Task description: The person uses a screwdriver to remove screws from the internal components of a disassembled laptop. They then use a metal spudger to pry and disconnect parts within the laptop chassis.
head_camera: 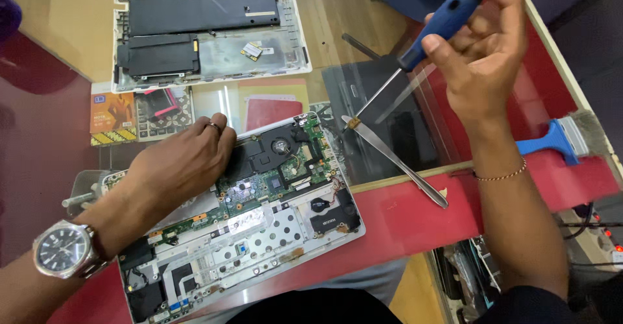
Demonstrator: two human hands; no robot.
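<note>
- On the glass counter, the left hand (185, 162) lay flat, fingers spread, on the opened laptop (259, 227).
- Above, the right hand (483, 51) gripped a blue-handled screwdriver (425, 42), tip beside metal tweezers (396, 162).
- A blue brush (561, 139) rested well apart.

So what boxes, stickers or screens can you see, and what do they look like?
Small flat orange package: under the glass counter, between the two laptop halves, rectangular, with a yellow-black striped bottom edge.
Patterned square card: right beside it, black and pink middle.
White sticker: on the opened laptop, near the left hand, a narrow slanted strip.
Screens: none showing.
</note>
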